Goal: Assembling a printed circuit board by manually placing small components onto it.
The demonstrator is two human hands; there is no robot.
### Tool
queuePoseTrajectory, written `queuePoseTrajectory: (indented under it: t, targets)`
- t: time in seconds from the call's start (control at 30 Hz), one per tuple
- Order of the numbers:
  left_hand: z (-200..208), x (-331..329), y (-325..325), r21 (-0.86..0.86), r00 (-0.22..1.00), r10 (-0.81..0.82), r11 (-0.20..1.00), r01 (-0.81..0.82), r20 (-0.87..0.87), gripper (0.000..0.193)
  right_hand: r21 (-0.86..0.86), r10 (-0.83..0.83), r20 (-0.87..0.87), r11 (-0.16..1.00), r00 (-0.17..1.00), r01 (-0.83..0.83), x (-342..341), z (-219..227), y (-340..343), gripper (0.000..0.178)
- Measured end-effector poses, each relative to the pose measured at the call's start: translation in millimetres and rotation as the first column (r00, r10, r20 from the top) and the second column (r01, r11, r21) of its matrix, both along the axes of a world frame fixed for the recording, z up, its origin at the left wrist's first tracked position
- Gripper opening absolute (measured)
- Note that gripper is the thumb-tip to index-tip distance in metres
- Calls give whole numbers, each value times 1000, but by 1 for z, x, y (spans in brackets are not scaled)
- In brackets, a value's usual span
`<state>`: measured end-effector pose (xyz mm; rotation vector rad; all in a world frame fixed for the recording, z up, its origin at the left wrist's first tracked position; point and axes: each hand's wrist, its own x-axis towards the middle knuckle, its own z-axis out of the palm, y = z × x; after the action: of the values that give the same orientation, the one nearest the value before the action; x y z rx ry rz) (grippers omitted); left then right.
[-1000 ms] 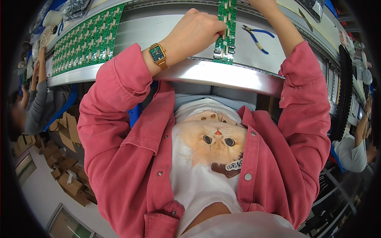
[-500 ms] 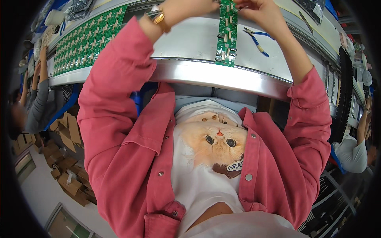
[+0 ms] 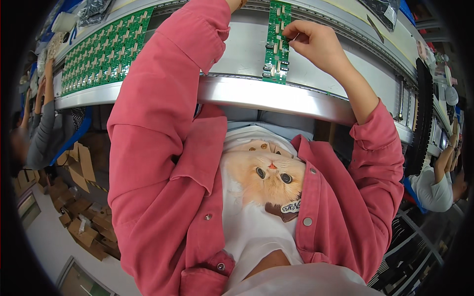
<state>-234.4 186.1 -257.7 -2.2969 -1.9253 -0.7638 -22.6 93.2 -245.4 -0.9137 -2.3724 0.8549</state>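
Note:
A narrow green circuit board strip [image 3: 276,42] lies on the pale conveyor belt [image 3: 242,49] in front of me. My right hand [image 3: 318,44] rests at the strip's right edge, thumb and forefinger pinched on a small pale part touching the board. My left arm in a pink sleeve [image 3: 173,84] reaches up past the top of the picture, so my left hand is out of sight. Only a bit of its wrist shows at the top rim.
A wide panel of several green boards [image 3: 98,54] lies on the belt to the left. A shiny metal rail [image 3: 276,98] runs along the belt's near edge. One seated person [image 3: 44,128] works at the left, another [image 3: 434,182] at the right. Cardboard boxes [image 3: 79,217] litter the floor.
My left hand has gone up off the strip and out of the top of the picture. My right hand has come down to the strip's right edge.

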Motion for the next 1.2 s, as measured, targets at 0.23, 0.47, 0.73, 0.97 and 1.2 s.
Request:
queuePoseTrajectory:
  t: [0.23, 0.47, 0.73, 0.97, 1.2]
  targets:
    - [-16, 5, -2, 234, 999, -28, 972, 36, -39, 14, 8, 28, 125, 1000, 992, -29, 6, -3, -2, 11]
    - [-42, -20, 21, 301, 951, -285, 923, 238, 122, 13, 35, 48, 141, 998, 989, -53, -2, -2, -8, 10]
    - [-28, -13, 0, 176, 960, -199, 970, 165, 195, 13, 87, 39, 141, 995, 989, -52, -3, -5, -11, 10]
    - [-26, -18, -6, 225, 942, -231, 958, 177, 241, 14, 78, 66, 159, 994, 985, -80, -5, -4, -10, 11]
    - [-7, -21, -26, 118, 930, -207, 977, 179, 303, 13, 234, 38, 205, 968, 978, -87, -9, 2, 4, 13]
